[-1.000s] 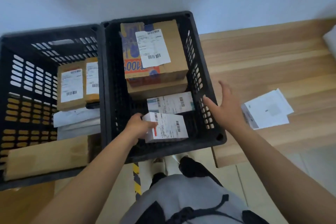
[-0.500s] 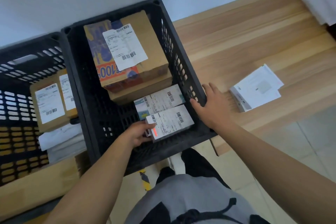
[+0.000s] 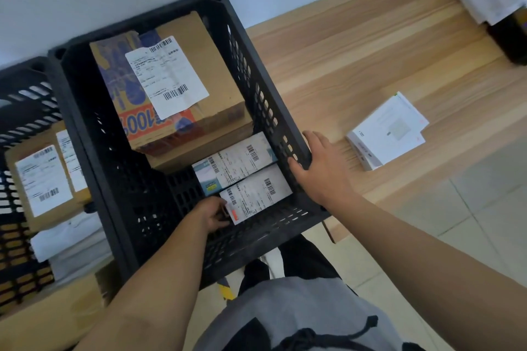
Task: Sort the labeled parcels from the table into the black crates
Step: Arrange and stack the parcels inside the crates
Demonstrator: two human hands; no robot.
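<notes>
Head view, single frame.
Right crate: black perforated plastic crate (image 3: 258, 80), centre of frame, butted against the table edge.
Parcel in hand: small white labeled box with barcodes and a red mark (image 3: 256, 194), lying flat on the crate floor at 5 o'clock inside the crate.
Left hand: left hand (image 3: 212, 214) inside the crate at the 9 o'clock end of that box, fingers curled on its end; exact finger contact partly hidden, probably a pinch.
Right hand: right hand (image 3: 320, 171) on the crate's 3 o'clock rim, fingers wrapped over the edge.
Neighbour parcel: white and teal labeled box (image 3: 233, 164), touching the held box on its 12 o'clock side.
Large parcel: brown cardboard box with blue and orange print and a white shipping label (image 3: 171, 80), at 12 o'clock in the crate.
Left crate: second black crate (image 3: 17, 111) at 9 o'clock, holding a brown labeled carton (image 3: 42, 177).
Table: light wooden table (image 3: 370, 51) at 2 o'clock.
Remaining parcel: white flat box (image 3: 387, 131) on the table, at 3 o'clock, near the right hand but apart.
</notes>
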